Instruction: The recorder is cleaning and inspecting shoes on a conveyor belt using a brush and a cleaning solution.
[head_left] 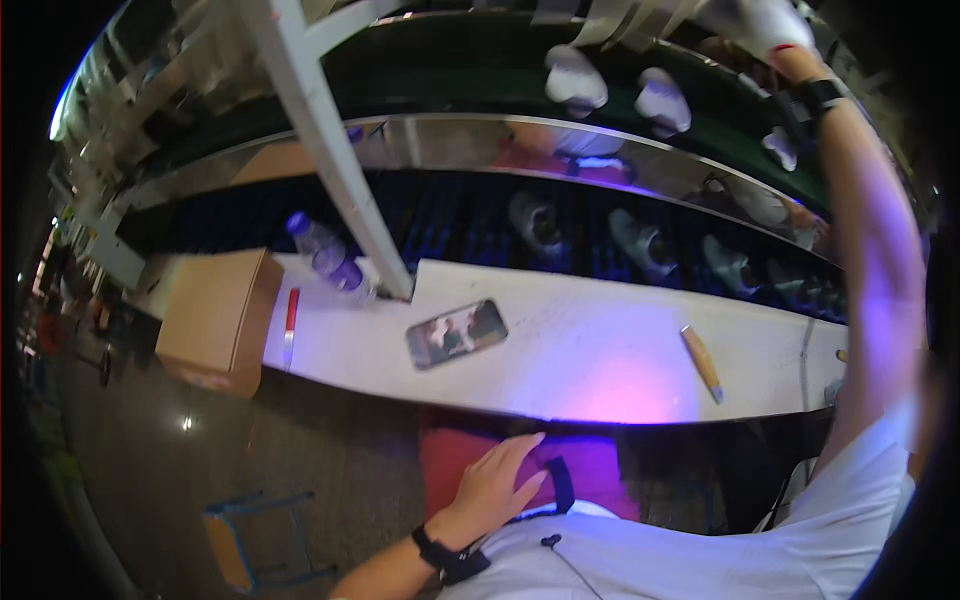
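My left hand (490, 490) is bare and rests low over my lap. Its fingers are stretched out, with nothing in them. Far up at the top right, my right arm reaches out over the belts. The right hand (768, 28) wears what looks like a white glove with a red cuff, and it is smeared by motion. Its fingers and anything in them cannot be made out. White shoe-shaped pieces (575, 80) lie on the green far belt close to it. On the dark nearer belt sit several pale shoes (642, 243) in a row.
On the white worktable (560, 350) lie a phone (457, 334), a red-handled knife (290, 328) and a wooden-handled tool (702, 364). A plastic bottle (328, 256) and a cardboard box (212, 318) stand left, beside a slanting metal post (335, 150). A stool (230, 548) is below left.
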